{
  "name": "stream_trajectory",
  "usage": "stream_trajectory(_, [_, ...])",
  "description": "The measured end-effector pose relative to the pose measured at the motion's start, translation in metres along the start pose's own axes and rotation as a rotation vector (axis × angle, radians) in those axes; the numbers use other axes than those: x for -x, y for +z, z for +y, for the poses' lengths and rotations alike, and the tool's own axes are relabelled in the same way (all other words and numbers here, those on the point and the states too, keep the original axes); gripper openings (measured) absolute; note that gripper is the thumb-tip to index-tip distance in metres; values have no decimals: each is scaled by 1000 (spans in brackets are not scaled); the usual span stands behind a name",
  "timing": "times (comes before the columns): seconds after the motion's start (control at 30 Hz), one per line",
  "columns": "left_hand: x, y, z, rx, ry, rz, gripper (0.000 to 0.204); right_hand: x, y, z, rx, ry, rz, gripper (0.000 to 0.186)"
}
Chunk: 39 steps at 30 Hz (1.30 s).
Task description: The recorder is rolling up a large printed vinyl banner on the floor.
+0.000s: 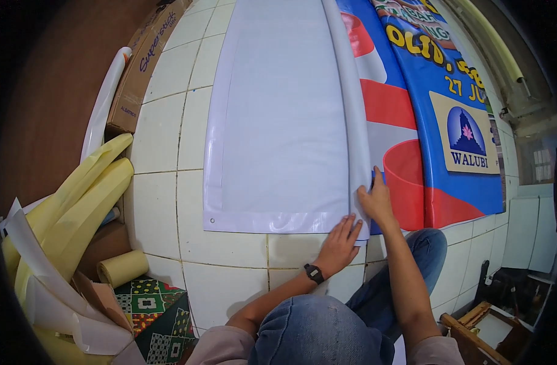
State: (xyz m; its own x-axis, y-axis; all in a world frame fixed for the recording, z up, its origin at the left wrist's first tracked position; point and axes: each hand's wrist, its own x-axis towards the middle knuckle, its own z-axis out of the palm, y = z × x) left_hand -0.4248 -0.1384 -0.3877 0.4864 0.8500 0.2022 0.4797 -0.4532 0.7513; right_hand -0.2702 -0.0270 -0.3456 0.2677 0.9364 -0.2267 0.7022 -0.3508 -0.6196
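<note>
A large vinyl banner (284,109) lies on the floor with its white back up and a metal eyelet in its near left corner. Along its right side runs a long rolled-over fold (353,121). My left hand (339,242), with a black watch on the wrist, presses on the near end of this fold, fingers spread. Just beyond it, on the right, my right hand (377,201) grips the fold's edge between thumb and fingers. Right of the fold shows a printed red, white and blue face (391,103), partly covered. What lies under the fold is hidden.
A blue printed section (433,146) with yellow lettering and a cream emblem panel lies at the right. Rolls of yellowish paper (78,201), a cardboard box (123,100) and patterned fabric (154,316) line the left. Wooden frames (485,331) stand at the lower right. White tiles (224,277) cover the floor.
</note>
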Motion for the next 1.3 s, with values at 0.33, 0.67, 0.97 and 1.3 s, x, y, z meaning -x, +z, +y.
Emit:
stream_trajectory(0.33, [-22,39,6,-28,148,-86,65,1,-8,25,-29,31,82,78])
stream_trajectory(0.67, [-55,61,6,146,220,-212,83,-10,-16,53,170,-91,294,74])
stream_trajectory(0.97, [-45,61,8,212,-12,-142,96,-5,-15,47,40,15,122,75])
stream_trajectory(1.3, [-42,66,12,146,45,-17,84,2,-17,40,61,95,50,93])
